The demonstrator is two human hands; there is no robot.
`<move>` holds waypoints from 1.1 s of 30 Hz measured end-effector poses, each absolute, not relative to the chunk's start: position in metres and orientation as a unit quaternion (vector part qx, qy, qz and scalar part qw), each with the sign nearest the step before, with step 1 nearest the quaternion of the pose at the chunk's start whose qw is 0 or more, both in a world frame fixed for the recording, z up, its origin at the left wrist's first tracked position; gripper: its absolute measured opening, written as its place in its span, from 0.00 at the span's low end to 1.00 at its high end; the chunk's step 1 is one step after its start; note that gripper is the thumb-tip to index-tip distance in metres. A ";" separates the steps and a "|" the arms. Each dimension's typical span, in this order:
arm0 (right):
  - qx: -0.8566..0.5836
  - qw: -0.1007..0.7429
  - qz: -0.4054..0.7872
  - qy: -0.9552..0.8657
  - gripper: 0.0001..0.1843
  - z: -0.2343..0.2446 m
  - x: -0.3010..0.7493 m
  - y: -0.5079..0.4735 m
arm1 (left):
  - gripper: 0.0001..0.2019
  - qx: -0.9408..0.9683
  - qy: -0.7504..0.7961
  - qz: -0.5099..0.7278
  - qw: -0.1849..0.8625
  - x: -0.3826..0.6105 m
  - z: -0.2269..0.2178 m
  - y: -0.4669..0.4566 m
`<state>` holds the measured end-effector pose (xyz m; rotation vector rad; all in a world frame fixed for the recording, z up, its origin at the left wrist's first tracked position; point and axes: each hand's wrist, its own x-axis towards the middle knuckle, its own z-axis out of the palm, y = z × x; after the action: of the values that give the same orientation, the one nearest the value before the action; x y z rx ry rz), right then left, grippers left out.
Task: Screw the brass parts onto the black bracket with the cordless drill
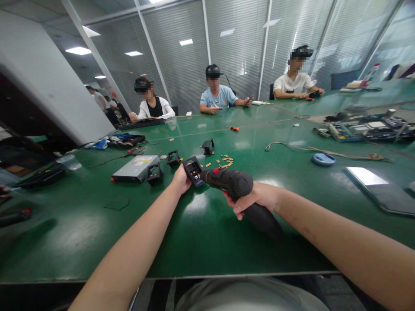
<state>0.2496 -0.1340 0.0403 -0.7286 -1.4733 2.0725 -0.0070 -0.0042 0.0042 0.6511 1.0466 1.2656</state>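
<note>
My left hand (182,179) grips a small black plastic housing (194,171) with brass-coloured parts inside, tilted toward me above the green table. My right hand (248,201) is wrapped round the handle of a black power drill (231,181). The drill's front end points left at the housing; whether its bit touches anything inside is too small to tell. Just beyond the housing lie several small brass-coloured pieces (226,161). Similar black plastic frames stand nearby: one (208,147) behind, one (173,158) to the left, and another (154,173) beside a silver disc drive (138,167).
Circuit boards (369,126) are piled at the right. A cable (324,152), a blue round lid (323,159) and a phone-like slab (379,190) lie closer. An orange-handled tool (234,128) rests mid-table. Three people sit across the green table (207,242). At left is a clear cup (69,162).
</note>
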 end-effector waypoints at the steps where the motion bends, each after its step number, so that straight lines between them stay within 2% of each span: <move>1: -0.265 0.246 0.760 -0.540 0.19 0.040 0.249 -0.134 | 0.15 0.290 0.459 0.550 0.635 -0.007 0.005 -0.004; 33: -0.273 0.242 0.769 -0.525 0.22 0.041 0.246 -0.136 | 0.16 0.293 0.465 0.540 0.638 -0.011 0.005 -0.007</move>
<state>0.2459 -0.1355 0.0407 -0.7476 -1.4348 2.1024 -0.0108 -0.0071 0.0049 0.6692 1.0605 1.2333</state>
